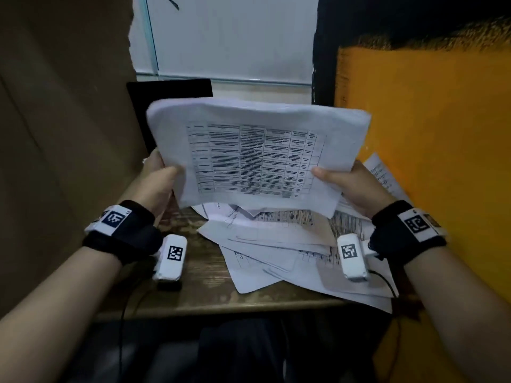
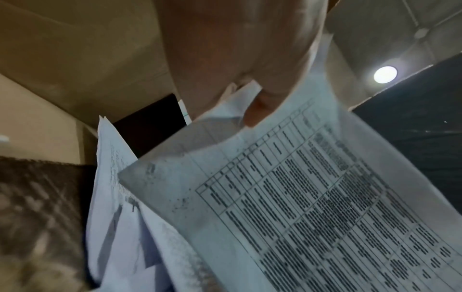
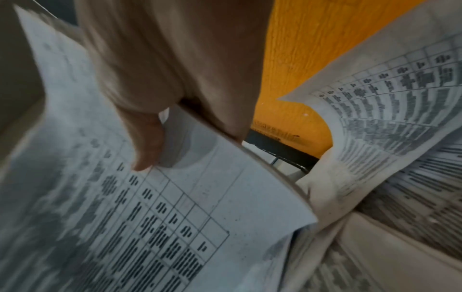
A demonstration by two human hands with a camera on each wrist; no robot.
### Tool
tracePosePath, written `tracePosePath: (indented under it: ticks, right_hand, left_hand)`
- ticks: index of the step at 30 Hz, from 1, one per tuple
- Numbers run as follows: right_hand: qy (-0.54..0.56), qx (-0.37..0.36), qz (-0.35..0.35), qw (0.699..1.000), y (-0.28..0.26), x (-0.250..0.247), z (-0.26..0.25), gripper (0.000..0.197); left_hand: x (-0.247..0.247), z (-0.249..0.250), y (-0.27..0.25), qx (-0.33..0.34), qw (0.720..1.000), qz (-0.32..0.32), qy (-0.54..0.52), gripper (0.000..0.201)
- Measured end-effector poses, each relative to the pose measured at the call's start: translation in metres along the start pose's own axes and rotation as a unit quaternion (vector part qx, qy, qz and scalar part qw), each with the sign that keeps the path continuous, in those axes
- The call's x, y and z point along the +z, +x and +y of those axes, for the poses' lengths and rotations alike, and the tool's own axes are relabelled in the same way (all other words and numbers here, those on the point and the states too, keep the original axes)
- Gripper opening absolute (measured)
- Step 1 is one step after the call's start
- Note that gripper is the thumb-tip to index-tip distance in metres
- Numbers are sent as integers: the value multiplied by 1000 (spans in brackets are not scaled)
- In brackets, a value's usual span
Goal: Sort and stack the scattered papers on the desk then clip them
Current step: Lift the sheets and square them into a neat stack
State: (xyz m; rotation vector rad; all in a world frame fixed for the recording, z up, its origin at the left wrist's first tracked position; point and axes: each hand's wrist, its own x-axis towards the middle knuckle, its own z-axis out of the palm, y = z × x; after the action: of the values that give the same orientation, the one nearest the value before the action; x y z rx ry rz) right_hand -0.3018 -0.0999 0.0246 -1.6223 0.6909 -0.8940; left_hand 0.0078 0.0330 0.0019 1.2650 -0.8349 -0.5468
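I hold a bundle of white printed sheets point(image 1: 257, 150) with a table on the top page, raised above the desk and tilted toward me. My left hand point(image 1: 161, 172) pinches its left edge, thumb on top. My right hand point(image 1: 336, 176) pinches the right edge the same way. The left wrist view shows the bundle point(image 2: 312, 197) under the palm point(image 2: 237, 49). In the right wrist view my thumb point(image 3: 147, 142) presses on the top sheet point(image 3: 175, 207). Several loose papers point(image 1: 276, 244) lie scattered on the wooden desk point(image 1: 204, 288) below. No clip is in view.
A brown panel point(image 1: 63, 134) walls the left side and an orange panel point(image 1: 431, 150) the right. A black board point(image 1: 168, 103) leans at the back left, before a white wall point(image 1: 232, 37). More sheets point(image 1: 384, 172) lean against the orange panel. Cables hang over the desk's front edge.
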Motion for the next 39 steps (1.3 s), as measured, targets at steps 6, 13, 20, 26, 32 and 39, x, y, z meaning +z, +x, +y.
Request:
tracePosePath:
  ticks: [6,13,20,26,32,39]
  right_hand:
    - [70,91,-44,992,-9,-3,47,82]
    - [97,67,-26,993,4,1,40,84]
    - [-47,122,-43,991,2,-8,63,63]
    - [-4,166,81,983,21,-1,38,33]
    - [205,286,84,932,30,3,51,32]
    - [261,297,88,914,29,27,62,13]
  left_hand:
    - [0,-41,-16,-121,992,3,30,49]
    - [11,-26,1,-120,989,55,60,14]
    - [-7,-53,11,-206,972,-87,68,50]
    - [-10,-21,20,-286,952,-100,-37,24]
    - [10,-27,16,-297,905,-92,-290,58]
    - [73,-19,0,-274,922,-83,-260,9]
